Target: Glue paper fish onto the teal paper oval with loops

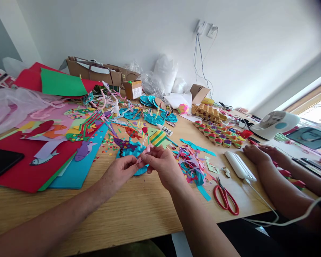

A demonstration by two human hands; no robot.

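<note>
My left hand (pixel 125 166) and my right hand (pixel 163 162) meet above the near middle of the table, fingertips pinched together. Between them is a small pale pink piece (pixel 149 147) that looks like pipe cleaner; my fingers cover part of it. Just behind and below lies a blue painted craft base (pixel 121 151) with a wavy top, partly hidden by my hands. On or beside it stand a purple spotted paper fish (pixel 125 144), a red paper fish (pixel 133 132) and a green and yellow striped paper fish (pixel 156 137). Whether the pink piece touches the base cannot be made out.
Paper scraps (pixel 189 162) and red-handled scissors (pixel 226 198) lie to the right, with a white power bank (pixel 240 166) beyond. Another person's arms (pixel 278 175) rest at the far right. Coloured sheets (pixel 56 167) and a black phone (pixel 4 162) are on the left.
</note>
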